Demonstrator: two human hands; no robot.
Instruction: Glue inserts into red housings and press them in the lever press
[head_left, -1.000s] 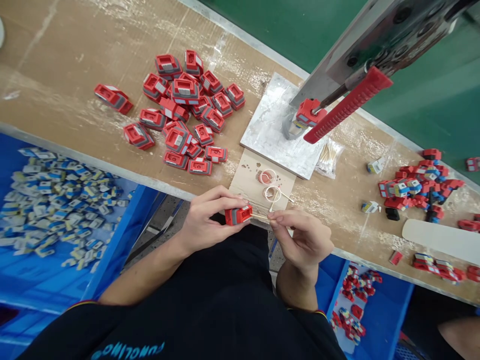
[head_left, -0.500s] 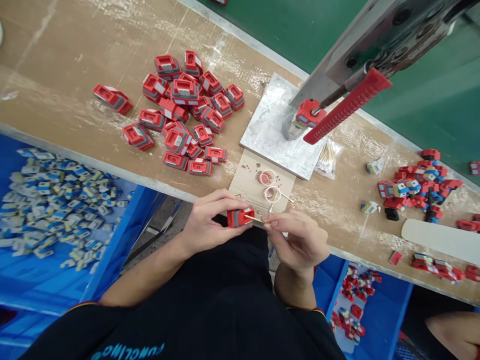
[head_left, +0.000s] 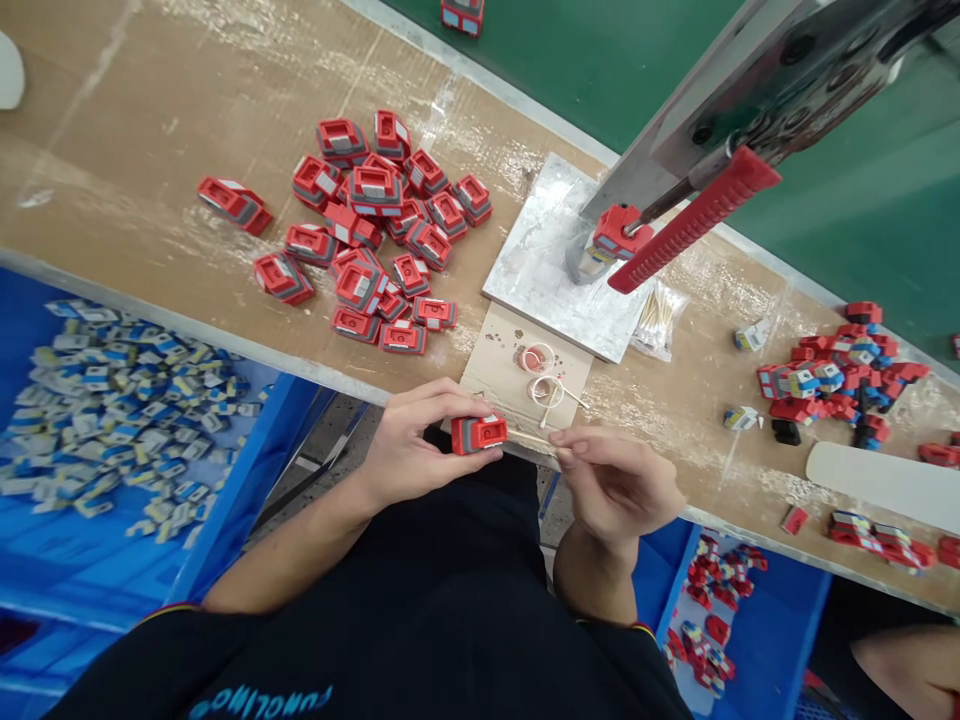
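My left hand [head_left: 424, 435] is closed around a red and grey toy vehicle body [head_left: 480, 434], its hollow side facing up. Between the thumb and fingers of my right hand [head_left: 619, 485] is a thin cotton swab [head_left: 531, 438], its tip just off the right end of the toy part. Beyond my hands a cardboard piece [head_left: 487, 350] carries two small round cups, one with red residue [head_left: 534, 359] and one pale [head_left: 545, 391]. Another swab [head_left: 550, 408] leans in the pale cup.
Many red toy bodies [head_left: 375, 190] are heaped at left. A lever press [head_left: 690, 220] stands on a metal plate [head_left: 555, 240], beside bagged swabs [head_left: 658, 318]. Blue bins [head_left: 225, 500] hold small parts below the bench. Assembled toys [head_left: 832, 375] and a person's knee are at right.
My right hand has drawn the swab away to the right, out of the toy body. My left hand keeps its hold on the body with little movement. The view has shifted slightly.
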